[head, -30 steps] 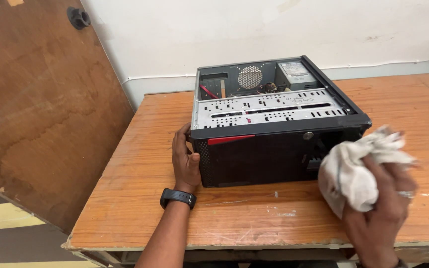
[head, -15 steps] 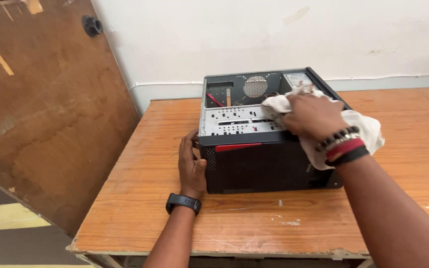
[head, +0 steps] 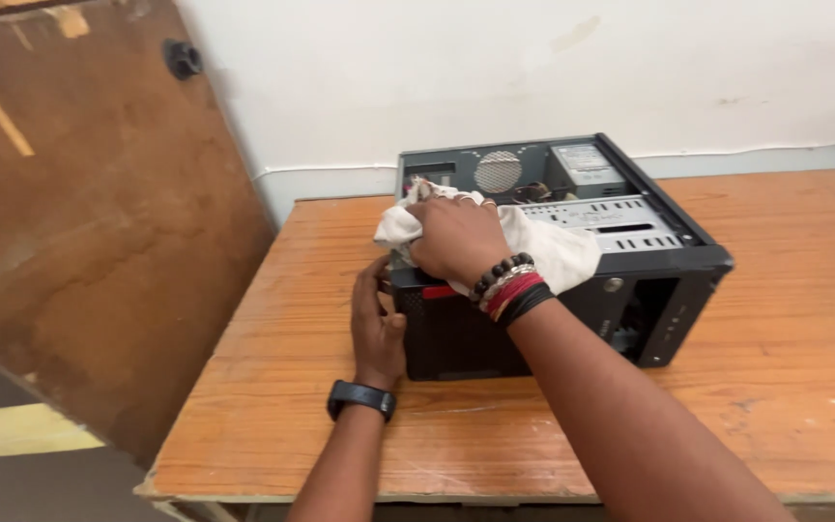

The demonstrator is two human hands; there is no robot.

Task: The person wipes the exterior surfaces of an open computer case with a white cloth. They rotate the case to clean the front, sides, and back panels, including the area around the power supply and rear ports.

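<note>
Black computer case (head: 553, 280) lengthwise toward wall (open side up), right hand (head: 456, 237) clutching cloth (head: 558, 253).

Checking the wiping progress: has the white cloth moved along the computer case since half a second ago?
Yes. The white cloth under the right hand shifted leftward to the computer case's left top corner.

One computer case (head: 572, 251), one cloth (head: 553, 253), one table (head: 785, 387), two hands, one watch (head: 361, 398), several bracelets (head: 509, 288).

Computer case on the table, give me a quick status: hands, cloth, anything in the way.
Left hand braced against computer case side. Right hand pressing white cloth on case's top left edge. Case open, on wooden table. Nothing blocking.
</note>
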